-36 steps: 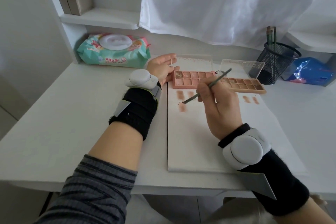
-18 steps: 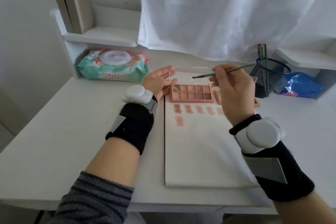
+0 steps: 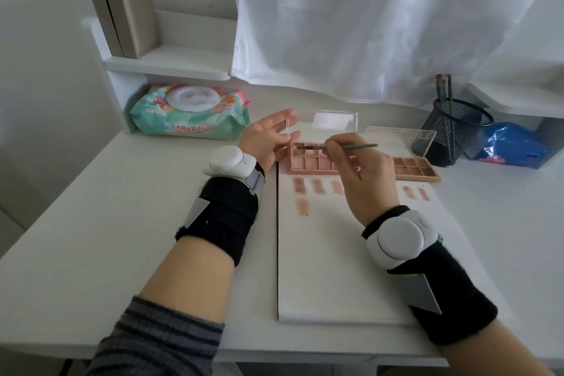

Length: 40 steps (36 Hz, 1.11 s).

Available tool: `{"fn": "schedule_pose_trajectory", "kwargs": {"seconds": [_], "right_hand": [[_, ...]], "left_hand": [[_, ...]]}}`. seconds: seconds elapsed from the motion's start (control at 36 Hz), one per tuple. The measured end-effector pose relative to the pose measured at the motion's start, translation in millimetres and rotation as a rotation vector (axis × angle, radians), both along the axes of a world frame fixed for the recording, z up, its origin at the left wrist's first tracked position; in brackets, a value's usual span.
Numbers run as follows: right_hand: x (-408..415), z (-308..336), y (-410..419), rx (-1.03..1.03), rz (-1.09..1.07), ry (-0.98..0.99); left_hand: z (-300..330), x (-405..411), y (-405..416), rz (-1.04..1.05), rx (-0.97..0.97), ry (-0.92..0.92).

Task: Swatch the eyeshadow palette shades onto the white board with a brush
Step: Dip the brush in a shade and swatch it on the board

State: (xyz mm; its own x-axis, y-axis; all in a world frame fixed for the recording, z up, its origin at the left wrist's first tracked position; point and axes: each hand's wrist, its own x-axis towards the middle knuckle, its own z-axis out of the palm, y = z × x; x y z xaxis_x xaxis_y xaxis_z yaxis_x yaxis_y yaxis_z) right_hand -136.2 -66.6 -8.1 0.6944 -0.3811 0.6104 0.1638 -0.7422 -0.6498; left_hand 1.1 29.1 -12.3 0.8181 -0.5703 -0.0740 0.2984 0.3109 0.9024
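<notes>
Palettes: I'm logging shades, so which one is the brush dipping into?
The pink palette, beside the left hand; the brown palette lies untouched.

Pack of wet wipes (image 3: pixel 190 113) on the white tabletop (image 3: pixel 91 223), two grey boxes (image 3: pixel 123 17) on the shelf (image 3: pixel 171 62) above the pack, black mesh cup (image 3: pixel 453 131) and blue bag (image 3: pixel 508 143) far right of it, white curtain (image 3: pixel 381 18) behind.

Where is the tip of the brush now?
In the head view, the brush tip sits in the pink palette's top-left pan, beside the left hand.
</notes>
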Motion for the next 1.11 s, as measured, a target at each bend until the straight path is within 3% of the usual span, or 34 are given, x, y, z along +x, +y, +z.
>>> {"fn": "schedule_pose_trajectory", "kwargs": {"seconds": [0.19,0.78,1.11], "right_hand": [[2.6,-3.1,-0.8,-0.099,0.014,0.008],[2.1,-1.1,0.9,-0.074,-0.031,0.005],[4.5,2.2,5.3,0.297,0.009,0.042]], "left_hand": [[-1.0,0.4,-0.3,-0.002,-0.018,-0.009],[-6.9,6.6,-2.4,-0.024,-0.030,-0.004],[-7.0,6.3,-1.0,-0.034,-0.047,0.007]]}}
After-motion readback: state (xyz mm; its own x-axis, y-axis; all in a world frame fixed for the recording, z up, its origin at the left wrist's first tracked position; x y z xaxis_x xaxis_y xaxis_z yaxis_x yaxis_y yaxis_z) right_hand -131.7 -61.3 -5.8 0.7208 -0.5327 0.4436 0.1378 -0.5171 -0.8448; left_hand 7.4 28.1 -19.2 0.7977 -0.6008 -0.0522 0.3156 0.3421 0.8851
